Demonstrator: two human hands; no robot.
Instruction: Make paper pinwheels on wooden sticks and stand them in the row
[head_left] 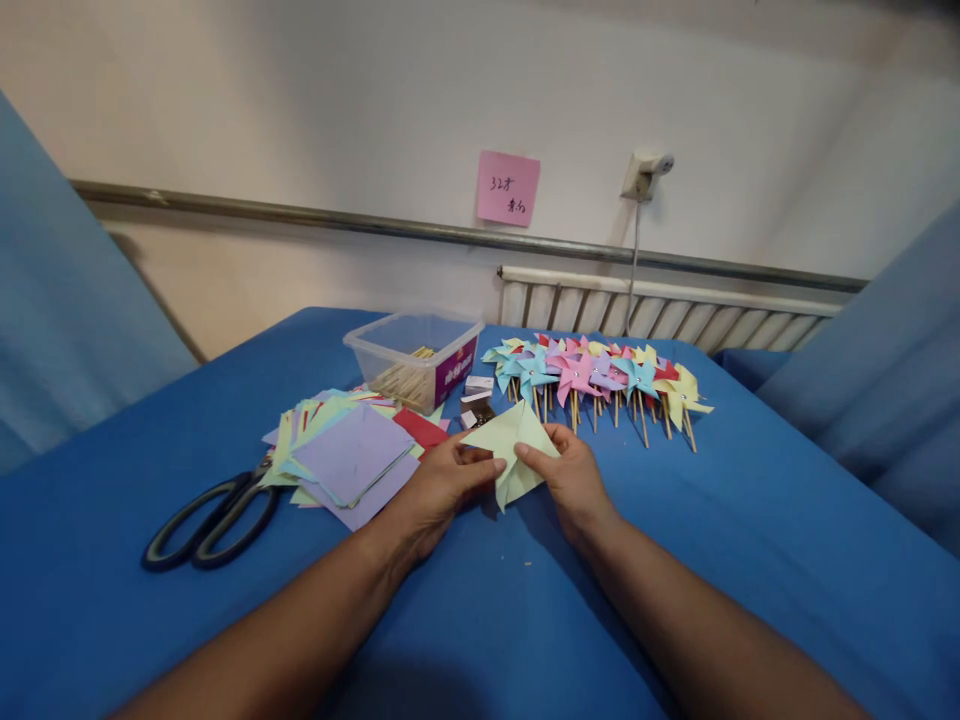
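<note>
A pale green paper square, cut in from its corners, is held up over the blue table between both hands. My left hand pinches its left side, thumb in front and fingers behind. On the right side my right hand grips it, the thumb pressed near the middle. Just behind the paper sits a small open box with dark small pieces that I cannot make out clearly. Left of my left hand lies a pile of coloured paper squares, a purple one on top.
Scissors with dark handles lie at the left, blades under the paper pile. A clear plastic box holds wooden sticks. Several finished paper pinwheels lie at the back right. Behind the blue table are a wall and a radiator.
</note>
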